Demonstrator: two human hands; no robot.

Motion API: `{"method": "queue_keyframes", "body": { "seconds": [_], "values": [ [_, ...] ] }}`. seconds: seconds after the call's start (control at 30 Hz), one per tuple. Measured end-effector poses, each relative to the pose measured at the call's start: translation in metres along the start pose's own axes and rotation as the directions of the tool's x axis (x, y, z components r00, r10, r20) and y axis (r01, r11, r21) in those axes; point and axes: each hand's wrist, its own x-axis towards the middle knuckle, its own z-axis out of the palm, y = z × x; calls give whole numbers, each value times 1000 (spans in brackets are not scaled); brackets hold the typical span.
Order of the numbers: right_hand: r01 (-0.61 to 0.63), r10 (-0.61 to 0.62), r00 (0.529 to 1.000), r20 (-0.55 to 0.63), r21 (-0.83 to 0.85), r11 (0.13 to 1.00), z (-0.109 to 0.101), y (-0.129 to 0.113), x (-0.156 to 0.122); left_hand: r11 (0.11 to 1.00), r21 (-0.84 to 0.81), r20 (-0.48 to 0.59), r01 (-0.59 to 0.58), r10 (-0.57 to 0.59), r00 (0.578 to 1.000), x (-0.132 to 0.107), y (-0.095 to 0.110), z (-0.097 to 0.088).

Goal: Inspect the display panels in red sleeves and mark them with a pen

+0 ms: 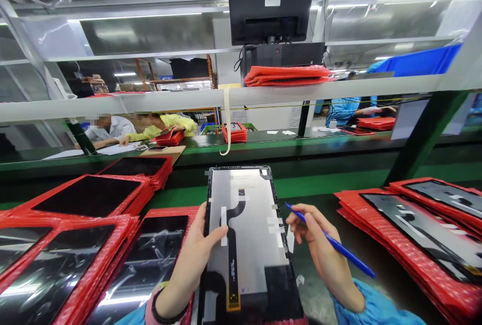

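Observation:
A tablet screen panel is held up in front of me, its silvery back facing me. A black ribbon cable with a gold end runs down it, and a small blue mark is near its lower part. My left hand grips the panel's left edge, with the thumb over the back. At the right side, my right hand pinches a blue pen, its tip end toward the panel's edge. A white strip shows by the right fingers; whether they hold it I cannot tell.
Stacks of screens in red bubble-wrap sleeves stand at left and right. A green post rises at right. Tape hangs from the white rail. Above is a monitor. Co-workers sit across the bench.

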Motion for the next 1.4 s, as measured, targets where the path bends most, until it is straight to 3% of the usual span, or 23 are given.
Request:
{"method": "queue_keyframes", "body": {
  "seconds": [0.13, 0.27, 0.33, 0.43, 0.53, 0.67, 0.87, 1.27, 1.4],
  "values": [
    [-91, 92, 996, 17, -45, 995, 14, -23, 8, 995, -76, -32, -67, 65, 997, -5, 17, 3],
    [-238, 226, 953, 202, 38, 970, 32, -40, 0, 981, -188, -95, -54, 37, 995, -10, 29, 3],
    [-278, 250, 940, 232, 99, 955, 39, -43, -6, 970, -233, -131, -68, 38, 991, -12, 33, 2],
    [-219, 211, 972, 104, 70, 973, 44, -42, -13, 964, -252, -160, -80, 40, 986, -13, 36, -1],
    [-88, 89, 996, 7, -87, 992, 45, -37, -13, 971, -227, -188, -76, 33, 982, -14, 36, -2],
    [20, 4, 997, 80, -303, 953, 47, -38, -7, 989, -89, -220, -116, 94, 971, -16, 36, 0],
    [59, 54, 968, 246, -431, 900, 53, -44, -1, 984, 49, -238, -174, 180, 955, -17, 29, 2],
    [35, 44, 983, 181, -411, 911, 54, -28, -1, 966, 136, -215, -220, 246, 945, -9, 23, -2],
    [58, 21, 984, 174, -434, 899, 55, -28, -1, 977, 70, -203, -201, 211, 956, -13, 25, 0]
  ]
}}
